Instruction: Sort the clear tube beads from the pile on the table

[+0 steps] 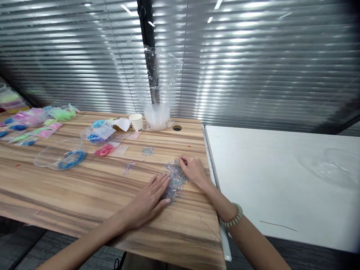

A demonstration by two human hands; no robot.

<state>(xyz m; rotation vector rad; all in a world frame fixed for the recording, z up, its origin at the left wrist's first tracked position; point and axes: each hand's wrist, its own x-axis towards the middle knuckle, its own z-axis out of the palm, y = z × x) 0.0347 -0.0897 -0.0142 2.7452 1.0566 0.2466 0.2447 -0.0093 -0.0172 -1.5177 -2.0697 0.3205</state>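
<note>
A loose pile of small, clear, shiny tube-like beads (174, 181) lies on the wooden table between my hands. My left hand (150, 200) rests flat at the pile's left edge, fingers stretched out and touching the beads. At the pile's upper right, my right hand (192, 168) has its fingers curled together near the tabletop. Whatever those fingertips pinch is hidden or too small to make out. Two smaller clusters sit farther left: a purplish one (129, 167) and a bluish one (147, 150).
Left of the beads are a red-filled bag (104, 149), a clear dish (70, 154) with blue pieces, and several colourful bags (33, 117). Behind stand a paper cup (136, 122) and a plastic-wrapped tub (157, 117). A white table (253, 180) adjoins on the right.
</note>
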